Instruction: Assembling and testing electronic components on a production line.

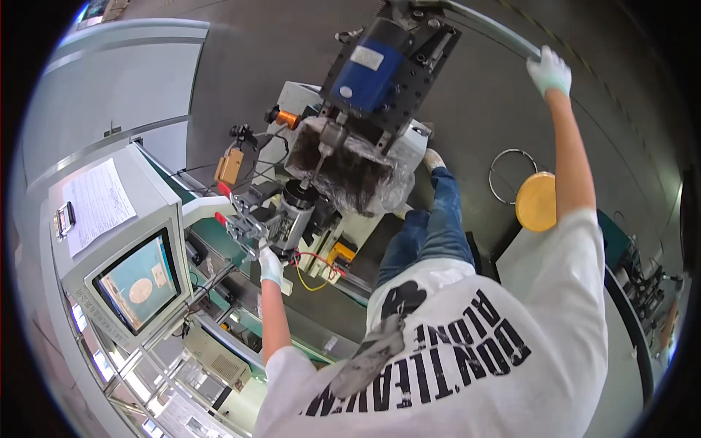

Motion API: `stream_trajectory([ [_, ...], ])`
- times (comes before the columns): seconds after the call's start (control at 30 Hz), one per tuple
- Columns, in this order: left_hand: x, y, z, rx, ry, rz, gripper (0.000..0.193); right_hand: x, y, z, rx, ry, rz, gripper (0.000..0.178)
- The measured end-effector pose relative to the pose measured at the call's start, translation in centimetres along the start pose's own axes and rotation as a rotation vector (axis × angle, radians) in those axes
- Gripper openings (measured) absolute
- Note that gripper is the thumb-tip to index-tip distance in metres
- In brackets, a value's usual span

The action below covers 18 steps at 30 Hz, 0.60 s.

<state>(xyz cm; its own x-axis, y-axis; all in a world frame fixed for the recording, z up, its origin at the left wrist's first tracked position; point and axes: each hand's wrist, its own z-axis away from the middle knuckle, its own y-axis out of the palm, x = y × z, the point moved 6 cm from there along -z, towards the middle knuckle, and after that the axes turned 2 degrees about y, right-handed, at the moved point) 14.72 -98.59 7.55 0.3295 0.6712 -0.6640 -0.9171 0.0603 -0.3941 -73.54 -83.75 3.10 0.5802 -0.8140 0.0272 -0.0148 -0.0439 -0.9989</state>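
My right hand (pixel 549 71), in a white glove, is closed round the end of a long grey lever (pixel 500 31) that curves out from the top of the drill press. That press has a blue motor (pixel 369 69) and a chuck (pixel 334 135) with a thin drill bit pointing down at a metal cylinder with a black ring (pixel 301 194). My left hand (pixel 270 264), gloved too, is at the metal clamp fixture (pixel 252 223) with red-tipped handles beside that cylinder. Its fingers are drawn together at the fixture's near side; what they grip is too small to tell.
On the left stands a grey cabinet with a lit screen (pixel 139 281) and a clipped paper sheet (pixel 98 206). Crumpled plastic film (pixel 398 179) wraps a dark box behind the drill bit. A yellow round stool seat (pixel 537 203) and a metal ring (pixel 493 175) are at right.
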Motion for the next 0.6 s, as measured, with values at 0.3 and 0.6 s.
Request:
stream_trajectory([
  [0.3, -3.8, 1.9, 8.0, -0.172, 0.578, -0.13, 0.024, 9.6, -4.2, 2.0, -0.094, -0.176, -0.196, 0.071],
  [0.6, 23.3, -20.2, -2.9, -0.595, -0.063, 0.2, 0.054, -14.5, 6.8, 49.7, 0.851, 0.091, 0.3, 0.076],
])
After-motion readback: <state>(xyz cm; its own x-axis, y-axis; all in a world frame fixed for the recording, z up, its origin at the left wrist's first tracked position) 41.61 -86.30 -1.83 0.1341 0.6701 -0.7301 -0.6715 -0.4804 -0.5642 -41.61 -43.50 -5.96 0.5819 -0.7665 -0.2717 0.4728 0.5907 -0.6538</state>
